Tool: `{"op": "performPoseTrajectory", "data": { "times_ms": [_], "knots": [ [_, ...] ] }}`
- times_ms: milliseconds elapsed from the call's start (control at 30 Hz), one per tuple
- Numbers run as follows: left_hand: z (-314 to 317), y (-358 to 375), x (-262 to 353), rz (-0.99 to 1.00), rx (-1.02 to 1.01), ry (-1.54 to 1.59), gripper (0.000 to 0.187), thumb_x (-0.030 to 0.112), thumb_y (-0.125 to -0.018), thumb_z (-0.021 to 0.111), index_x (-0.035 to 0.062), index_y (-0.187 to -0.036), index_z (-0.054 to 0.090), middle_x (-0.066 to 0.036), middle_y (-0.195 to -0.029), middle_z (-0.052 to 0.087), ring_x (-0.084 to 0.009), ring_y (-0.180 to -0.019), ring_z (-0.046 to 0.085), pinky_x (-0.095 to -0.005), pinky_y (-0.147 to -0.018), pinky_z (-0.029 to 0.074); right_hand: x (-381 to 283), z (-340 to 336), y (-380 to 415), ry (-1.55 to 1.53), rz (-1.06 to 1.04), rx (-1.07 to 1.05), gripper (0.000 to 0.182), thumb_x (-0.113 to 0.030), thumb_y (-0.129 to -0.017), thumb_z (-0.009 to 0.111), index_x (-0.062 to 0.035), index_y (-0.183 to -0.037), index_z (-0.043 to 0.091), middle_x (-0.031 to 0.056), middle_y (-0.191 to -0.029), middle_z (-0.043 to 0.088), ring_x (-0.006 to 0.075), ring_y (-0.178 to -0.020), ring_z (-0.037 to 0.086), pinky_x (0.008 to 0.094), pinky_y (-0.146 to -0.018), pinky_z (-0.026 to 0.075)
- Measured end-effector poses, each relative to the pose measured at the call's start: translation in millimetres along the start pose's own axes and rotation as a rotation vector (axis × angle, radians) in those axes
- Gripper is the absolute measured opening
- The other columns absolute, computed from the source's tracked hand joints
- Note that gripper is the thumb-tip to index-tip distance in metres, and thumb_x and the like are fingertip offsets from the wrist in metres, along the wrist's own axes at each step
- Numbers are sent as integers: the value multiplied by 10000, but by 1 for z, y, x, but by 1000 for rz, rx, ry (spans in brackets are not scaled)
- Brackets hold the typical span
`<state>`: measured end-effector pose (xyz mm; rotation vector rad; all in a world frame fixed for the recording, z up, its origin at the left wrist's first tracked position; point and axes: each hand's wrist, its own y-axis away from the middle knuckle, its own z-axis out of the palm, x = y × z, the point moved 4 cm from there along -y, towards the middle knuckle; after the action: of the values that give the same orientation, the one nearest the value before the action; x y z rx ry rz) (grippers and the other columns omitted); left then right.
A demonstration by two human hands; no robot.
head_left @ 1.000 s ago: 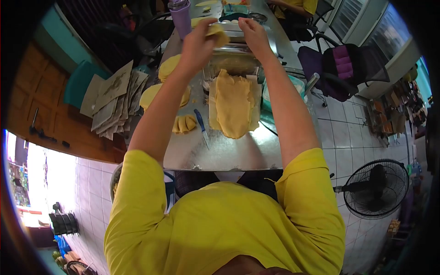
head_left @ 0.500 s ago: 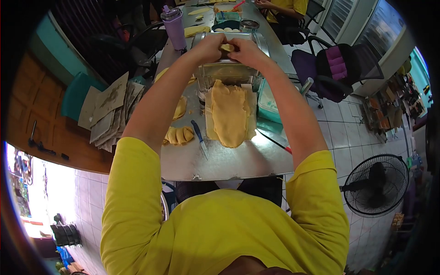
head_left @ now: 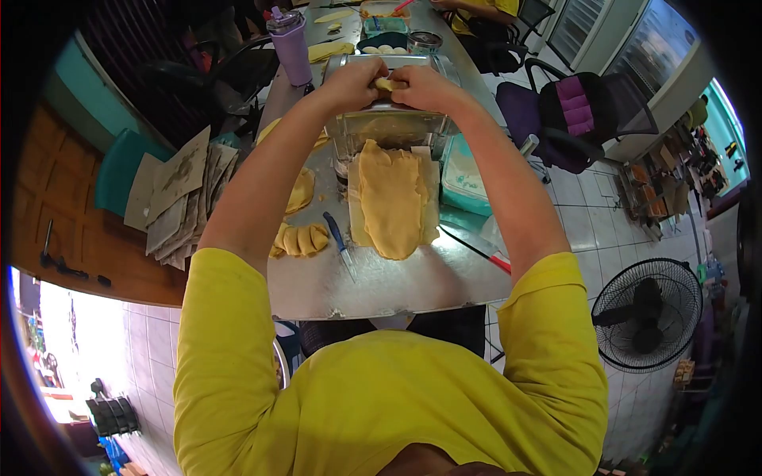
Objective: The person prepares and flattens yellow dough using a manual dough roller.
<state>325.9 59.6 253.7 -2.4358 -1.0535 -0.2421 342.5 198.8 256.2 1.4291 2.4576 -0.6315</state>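
Over the top of a metal dough roller (head_left: 432,127), my left hand (head_left: 355,86) and my right hand (head_left: 425,87) face each other. Their fingers are closed on a small piece of yellow dough (head_left: 386,83) between them; the fingertips are partly hidden. Below the roller a long, flat dough sheet (head_left: 390,202) with ragged edges lies on pale paper or board. To its left are a blue-handled knife (head_left: 336,236) and folded dough pieces (head_left: 302,239) with cuts in them. Another dough lump (head_left: 301,192) sits farther up, partly behind my left forearm.
A teal-and-white tub (head_left: 464,178) and a red-and-black tool (head_left: 498,262) lie near my right forearm. A purple tumbler (head_left: 291,49) stands at the far left of the metal table (head_left: 357,303). Stacked cardboard (head_left: 171,194) is at left, a fan (head_left: 648,315) at right. Another person in yellow sits beyond.
The view has shifted slightly, moving table items a little left. Both hands stay over the roller with the dough piece between them, its angle slightly changed.
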Motion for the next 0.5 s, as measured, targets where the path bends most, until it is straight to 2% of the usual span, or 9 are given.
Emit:
{"op": "performPoseTrajectory", "data": {
  "times_ms": [67,200,267,300,433,500],
  "knots": [
    [2,-2,1,4,17,-27,351,51,-760,641,32,-1077,492,-166,-1003,627,-289,-957,607,-349,-782,473,-2,5,-3,75,-60,28,276,-182,-756,562,-24,-966,643,198,-940,643,357,-909,605,426,-800,474],
    [3,-3,-3,80,71,-72,346,77,-759,656,34,-1071,512,-162,-971,630,-288,-932,611,-351,-760,472,-2,8,-8,180,-59,24,249,-176,-762,553,-12,-922,649,204,-919,642,362,-884,607,423,-790,478],
    [-5,0,2,54,12,-13,335,104,-762,664,35,-1061,530,-163,-957,633,-293,-914,613,-352,-751,472,-8,5,-7,279,-47,-50,231,-171,-765,547,-9,-888,656,209,-895,641,363,-865,610,422,-779,482],
    [-8,3,4,27,-46,49,327,131,-764,673,36,-1052,549,-164,-944,635,-298,-895,615,-353,-741,472,-9,5,-7,277,-47,-46,231,-171,-765,547,-9,-888,656,209,-895,641,363,-865,610,422,-779,482],
    [-9,9,9,37,-26,88,305,190,-769,682,37,-1017,591,-159,-888,643,-311,-836,617,-359,-713,474,-1,7,-6,243,-69,-17,225,-169,-763,556,-17,-891,660,205,-881,644,358,-858,614,421,-772,485],
    [-3,6,6,69,35,-29,261,182,-773,664,37,-984,613,-158,-837,645,-323,-785,617,-367,-692,477,3,5,-4,198,-80,-3,221,-170,-764,559,-21,-891,661,205,-882,644,357,-859,613,422,-771,484]
  ]
}}
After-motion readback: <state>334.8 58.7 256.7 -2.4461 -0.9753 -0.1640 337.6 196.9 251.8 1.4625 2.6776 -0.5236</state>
